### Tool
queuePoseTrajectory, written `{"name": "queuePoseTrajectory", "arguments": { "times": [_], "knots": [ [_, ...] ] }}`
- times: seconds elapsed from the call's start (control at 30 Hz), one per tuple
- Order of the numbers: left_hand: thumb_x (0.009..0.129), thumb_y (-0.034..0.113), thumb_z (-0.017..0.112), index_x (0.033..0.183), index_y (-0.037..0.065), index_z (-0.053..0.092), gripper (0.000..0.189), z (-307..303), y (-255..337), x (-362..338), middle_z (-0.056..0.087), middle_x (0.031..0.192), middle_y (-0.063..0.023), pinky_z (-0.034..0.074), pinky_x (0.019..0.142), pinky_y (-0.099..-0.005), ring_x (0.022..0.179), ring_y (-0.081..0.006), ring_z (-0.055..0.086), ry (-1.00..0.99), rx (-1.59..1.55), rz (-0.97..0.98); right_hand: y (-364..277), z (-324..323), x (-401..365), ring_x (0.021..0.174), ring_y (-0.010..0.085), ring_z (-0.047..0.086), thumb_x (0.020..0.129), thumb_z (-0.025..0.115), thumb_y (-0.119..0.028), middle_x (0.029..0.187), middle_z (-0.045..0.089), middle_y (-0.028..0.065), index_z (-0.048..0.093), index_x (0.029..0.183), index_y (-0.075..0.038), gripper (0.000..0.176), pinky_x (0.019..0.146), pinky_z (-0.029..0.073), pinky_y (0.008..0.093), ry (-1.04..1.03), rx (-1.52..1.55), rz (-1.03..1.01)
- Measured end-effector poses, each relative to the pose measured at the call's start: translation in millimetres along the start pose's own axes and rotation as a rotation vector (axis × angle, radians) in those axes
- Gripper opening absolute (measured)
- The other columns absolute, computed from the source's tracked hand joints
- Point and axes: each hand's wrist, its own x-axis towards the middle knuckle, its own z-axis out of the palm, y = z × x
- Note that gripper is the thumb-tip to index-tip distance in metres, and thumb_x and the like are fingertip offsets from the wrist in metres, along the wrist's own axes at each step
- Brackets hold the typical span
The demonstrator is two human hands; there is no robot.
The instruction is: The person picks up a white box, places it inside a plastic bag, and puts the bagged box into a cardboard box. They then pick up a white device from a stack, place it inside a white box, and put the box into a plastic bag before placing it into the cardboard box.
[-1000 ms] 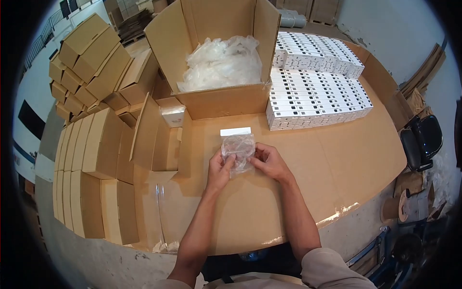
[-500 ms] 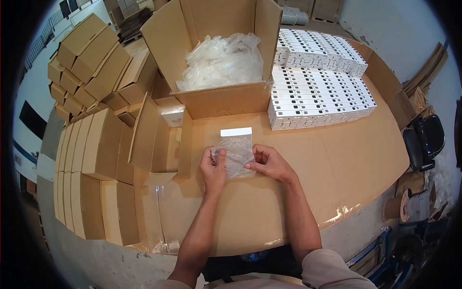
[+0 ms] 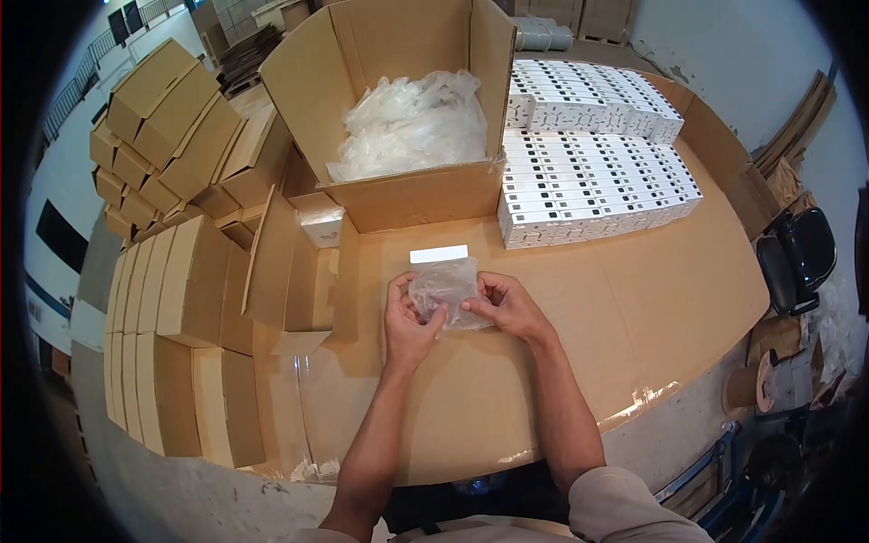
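Note:
A clear plastic bag (image 3: 445, 282) is stretched between my two hands, above the cardboard-covered table. My left hand (image 3: 414, 321) grips its left side, thumb laid over the film. On the right edge, my right hand (image 3: 503, 305) pinches the bag between thumb and fingers. Just behind the bag lies a small white box (image 3: 439, 254); its near part is hidden by the film and my hands. To the left stands an open narrow carton (image 3: 312, 290) with a white wrapped box (image 3: 321, 228) at its far end.
A large open carton (image 3: 412, 201) full of crumpled plastic bags (image 3: 412, 127) stands at the back. Rows of white boxes (image 3: 597, 185) are stacked at the back right. Brown cartons (image 3: 176, 290) pile up on the left. A black chair (image 3: 797, 258) is beyond the table's right edge.
My left thumb has moved down and right across the bag, and the fingers have shifted on the film. The bag looks more spread out. The view has shifted slightly.

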Motion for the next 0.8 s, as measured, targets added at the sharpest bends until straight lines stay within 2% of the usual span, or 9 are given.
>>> {"name": "queuePoseTrajectory", "arguments": {
  "times": [0.1,0.2,0.3,0.37,0.47,0.57,0.67,0.77,0.8],
  "knots": [
    [0.094,-0.003,0.069,0.136,0.002,0.043,0.049,-10,-2,4,0.071,0.111,-0.0156,0.057,0.084,-0.0283,0.1,-0.0161,0.069,0.049,-0.023,-0.037,4,-2,0,0.062,0.0007,0.035,0.092,0.078,-0.011,0.069,0.041,-0.0118,0.048,0.074,-0.011,0.035,0.055,0.029,0.0224,-0.003,0.039,0.005],
    [0.101,0.003,0.062,0.134,-0.001,0.049,0.035,-15,-4,6,0.073,0.105,-0.0143,0.055,0.081,-0.0258,0.096,-0.0132,0.068,0.079,0.02,-0.035,2,-3,0,0.065,0.0009,0.044,0.093,0.078,-0.012,0.071,0.049,-0.0111,0.055,0.079,-0.01,0.026,0.059,0.038,0.0216,-0.016,0.046,0.019],
    [0.105,0.006,0.058,0.131,-0.003,0.054,0.028,-15,-8,6,0.074,0.101,-0.0115,0.054,0.08,-0.0249,0.093,-0.0108,0.068,0.091,0.083,-0.013,-7,6,1,0.076,0.0032,0.057,0.094,0.076,-0.012,0.084,0.063,-0.0058,0.066,0.098,-0.005,0.013,0.069,0.048,0.0231,0.057,0.185,-0.015],
    [0.106,0.007,0.056,0.13,-0.004,0.055,0.026,-20,-15,7,0.074,0.1,-0.0098,0.054,0.081,-0.0255,0.092,-0.0102,0.068,0.073,0.132,-0.01,-4,3,2,0.084,0.0055,0.063,0.095,0.075,-0.011,0.095,0.07,-0.0016,0.068,0.111,-0.002,0.02,0.077,0.052,0.0246,0.039,0.186,0.021],
    [0.102,0.007,0.061,0.129,-0.003,0.058,0.028,-19,-17,6,0.07,0.113,-0.0124,0.054,0.08,-0.0256,0.095,-0.0123,0.066,0.101,0.122,0.044,-1,6,3,0.09,0.0071,0.065,0.097,0.072,-0.009,0.105,0.073,0.0018,0.067,0.123,0.001,0.028,0.08,0.054,0.026,0.052,0.171,0.001],
    [0.094,0.005,0.069,0.131,0.003,0.06,0.038,0,14,-2,0.06,0.127,-0.0143,0.053,0.083,-0.0304,0.099,-0.0179,0.062,0.17,0.348,0.262,-1,7,3,0.091,0.0076,0.065,0.097,0.072,-0.008,0.107,0.073,0.0023,0.066,0.124,0.002,0.029,0.081,0.054,0.0267,0.051,0.163,-0.009],
    [0.089,0.004,0.072,0.135,0.01,0.06,0.048,-9,16,-2,0.049,0.135,-0.012,0.051,0.09,-0.0374,0.109,-0.0233,0.058,0.009,0.777,0.566,-1,7,2,0.093,0.0079,0.065,0.097,0.072,-0.007,0.108,0.073,0.0024,0.067,0.124,0.002,0.029,0.083,0.055,0.0274,0.023,0.154,0.013],
    [0.083,0.004,0.077,0.131,0.013,0.065,0.05,-5,19,-7,0.048,0.133,-0.0115,0.048,0.086,-0.0394,0.109,-0.0248,0.056,-0.019,0.787,0.528,-5,8,1,0.094,0.0082,0.066,0.097,0.072,-0.007,0.109,0.073,0.0031,0.067,0.124,0.002,0.03,0.083,0.055,0.0277,0.007,0.125,0.027],
    [0.082,0.005,0.078,0.128,0.013,0.066,0.048,-3,18,-7,0.048,0.133,-0.0113,0.048,0.085,-0.0389,0.108,-0.0245,0.055,0.037,0.75,0.565,-6,8,0,0.095,0.0083,0.066,0.096,0.072,-0.007,0.109,0.073,0.0033,0.067,0.124,0.002,0.03,0.084,0.055,0.0278,0.005,0.112,0.03]
  ]
}}
